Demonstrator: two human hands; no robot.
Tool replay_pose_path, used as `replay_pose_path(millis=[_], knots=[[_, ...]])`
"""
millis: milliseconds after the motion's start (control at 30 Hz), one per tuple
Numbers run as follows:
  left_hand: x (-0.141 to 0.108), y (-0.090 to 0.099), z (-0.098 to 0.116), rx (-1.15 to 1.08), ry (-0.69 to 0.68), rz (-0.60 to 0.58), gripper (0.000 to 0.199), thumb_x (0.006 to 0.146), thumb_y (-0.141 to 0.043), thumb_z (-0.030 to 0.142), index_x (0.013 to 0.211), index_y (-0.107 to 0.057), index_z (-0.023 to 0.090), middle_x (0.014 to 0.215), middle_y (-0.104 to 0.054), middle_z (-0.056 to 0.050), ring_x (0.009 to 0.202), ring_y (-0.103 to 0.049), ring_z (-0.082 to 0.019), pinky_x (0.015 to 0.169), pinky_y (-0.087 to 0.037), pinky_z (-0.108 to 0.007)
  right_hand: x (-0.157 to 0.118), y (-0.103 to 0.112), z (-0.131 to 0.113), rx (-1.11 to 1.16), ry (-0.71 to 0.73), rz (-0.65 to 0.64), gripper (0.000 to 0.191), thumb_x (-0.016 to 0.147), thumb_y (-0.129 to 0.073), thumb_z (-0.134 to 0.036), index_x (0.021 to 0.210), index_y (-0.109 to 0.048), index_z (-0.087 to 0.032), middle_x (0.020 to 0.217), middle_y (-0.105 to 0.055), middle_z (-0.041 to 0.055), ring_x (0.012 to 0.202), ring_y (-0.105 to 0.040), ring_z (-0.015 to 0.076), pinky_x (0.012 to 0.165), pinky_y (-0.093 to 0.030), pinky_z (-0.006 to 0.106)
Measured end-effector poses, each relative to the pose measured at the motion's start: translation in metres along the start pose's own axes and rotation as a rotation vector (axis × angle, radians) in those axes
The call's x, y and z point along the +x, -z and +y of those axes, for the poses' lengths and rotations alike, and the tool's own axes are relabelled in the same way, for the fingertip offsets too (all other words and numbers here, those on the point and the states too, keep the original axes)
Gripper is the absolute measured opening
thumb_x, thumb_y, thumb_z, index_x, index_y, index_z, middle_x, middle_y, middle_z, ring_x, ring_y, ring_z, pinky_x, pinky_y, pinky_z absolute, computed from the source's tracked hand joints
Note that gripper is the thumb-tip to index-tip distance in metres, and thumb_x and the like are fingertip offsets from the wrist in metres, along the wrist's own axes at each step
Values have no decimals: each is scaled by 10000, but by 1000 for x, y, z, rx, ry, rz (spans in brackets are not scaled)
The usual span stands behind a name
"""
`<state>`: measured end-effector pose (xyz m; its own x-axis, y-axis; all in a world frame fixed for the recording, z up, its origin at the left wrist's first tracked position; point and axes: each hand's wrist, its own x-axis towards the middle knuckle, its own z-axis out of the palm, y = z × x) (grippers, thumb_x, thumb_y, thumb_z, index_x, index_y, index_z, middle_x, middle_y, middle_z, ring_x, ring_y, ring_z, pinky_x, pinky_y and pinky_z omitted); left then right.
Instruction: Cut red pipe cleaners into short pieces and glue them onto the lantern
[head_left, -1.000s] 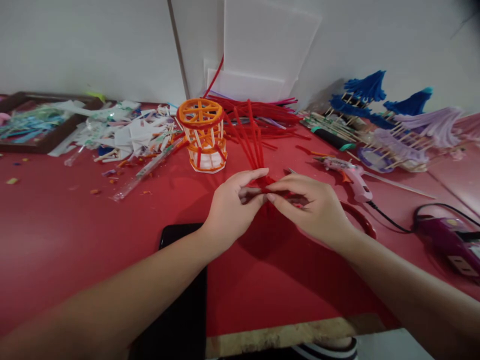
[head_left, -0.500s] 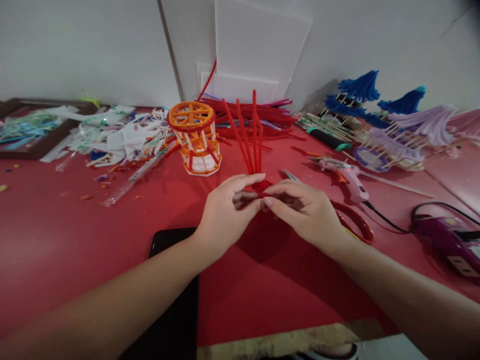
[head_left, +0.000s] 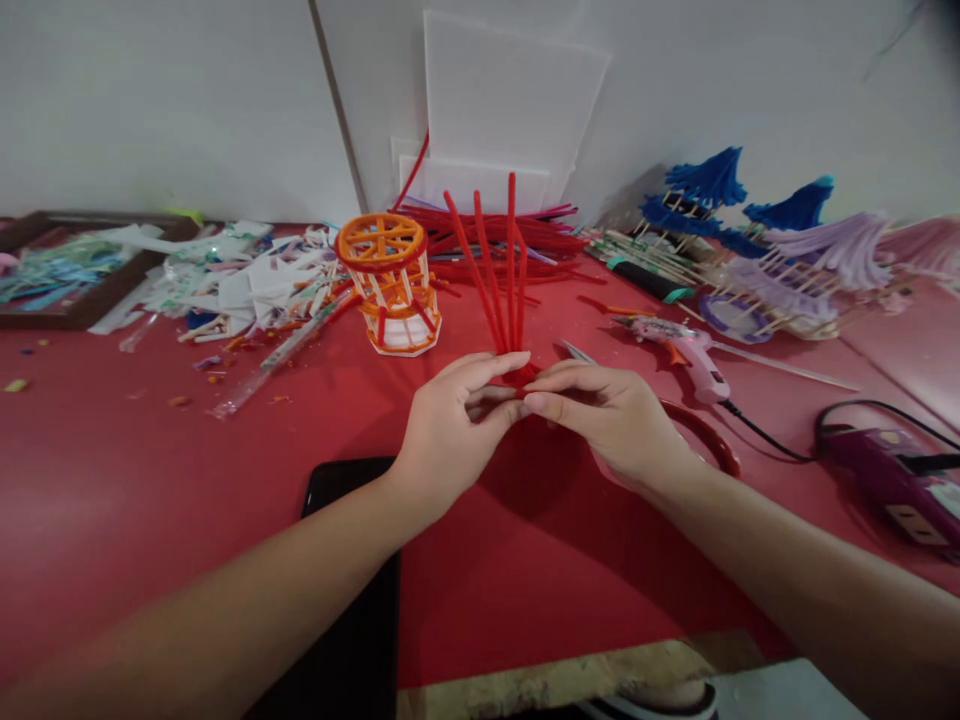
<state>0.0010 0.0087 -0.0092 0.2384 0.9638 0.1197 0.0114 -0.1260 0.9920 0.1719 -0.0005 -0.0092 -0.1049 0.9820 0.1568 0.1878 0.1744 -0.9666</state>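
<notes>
Both hands meet over the middle of the table around the base of several red pipe cleaners, whose long ends fan upward. My left hand is closed on the bundle from the left, thumb and fingers at its lower end. From the right, my right hand pinches the same lower end with thumb and forefinger. The fingers partly hide the bunched base. Beyond my left hand stands an orange and white openwork tower. Partly under my right hand lie scissors with red handles.
A dark flat device lies by my left forearm. To the right are a pink glue gun with its cord and a purple power strip. Blue and lilac pagoda-like models, white scraps and red pipe cleaners line the back.
The view has shifted slightly. Both hands keep their grip on the red pipe cleaners, with hardly any finger movement.
</notes>
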Motion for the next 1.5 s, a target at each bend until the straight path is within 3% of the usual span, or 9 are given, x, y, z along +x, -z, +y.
replay_pose_path(millis=[167,267,400,633,867,1033,1200,1333,1500], knots=[[1,1,2,11,17,33,380,740,-749,169,1118,-712,182,1193,-699,-95,869,-728,-163,818,-619,-293,4,2,2,178,-74,197,178,773,-744,-387,799,-689,-219,671,-666,-19,550,-562,96,520,-472,237],[3,2,2,3,48,48,381,746,-744,180,1125,-705,166,1182,-716,-97,911,-727,-174,852,-606,-304,7,7,-1,258,8,327,138,816,-708,-346,859,-628,-242,734,-667,-29,583,-589,96,493,-471,218],[5,3,0,-43,80,32,404,733,-774,223,1126,-702,162,1181,-733,-91,1002,-716,-197,943,-567,-339,9,12,-3,251,37,380,175,809,-715,-296,935,-597,-267,734,-660,-47,566,-597,99,515,-516,236],[5,4,-2,-133,-1,27,360,922,-560,484,1103,-741,231,1245,-717,-56,1207,-619,-213,1095,-421,-359,4,12,5,119,51,252,150,832,-713,-322,967,-753,-269,876,-736,4,774,-689,127,790,-601,316],[0,4,1,-277,-50,-165,540,968,-331,589,1123,-751,288,1271,-701,-24,1291,-537,-263,1156,-318,-423,3,1,-6,620,-329,-30,255,641,-862,-434,703,-759,-209,678,-718,26,574,-632,110,501,-502,218],[-3,7,5,-295,-8,-275,541,931,-358,642,1181,-722,331,1335,-653,-12,1347,-476,-284,1152,-330,-432,0,-2,-10,769,-445,-211,259,668,-858,-413,787,-778,-198,732,-726,16,609,-627,67,561,-507,174],[-3,6,7,-371,-6,-290,534,938,-353,635,1123,-751,331,1284,-689,4,1314,-513,-262,1150,-334,-401,4,-1,-5,828,-493,-234,259,642,-875,-392,751,-757,-189,667,-665,-16,565,-574,42,553,-480,163],[-1,4,7,-391,29,-268,481,966,-392,553,1057,-775,276,1149,-753,-26,1141,-640,-221,1053,-438,-354,3,-3,-3,699,-443,-171,296,617,-876,-406,687,-702,-176,605,-604,-37,509,-516,47,509,-435,187],[-1,0,5,-180,70,-106,163,860,-668,318,931,-777,221,961,-794,-33,899,-723,-161,852,-553,-267,-4,-4,-6,-4,-119,-12,211,759,-727,-337,639,-664,-176,572,-594,-25,539,-518,88,540,-420,231]])
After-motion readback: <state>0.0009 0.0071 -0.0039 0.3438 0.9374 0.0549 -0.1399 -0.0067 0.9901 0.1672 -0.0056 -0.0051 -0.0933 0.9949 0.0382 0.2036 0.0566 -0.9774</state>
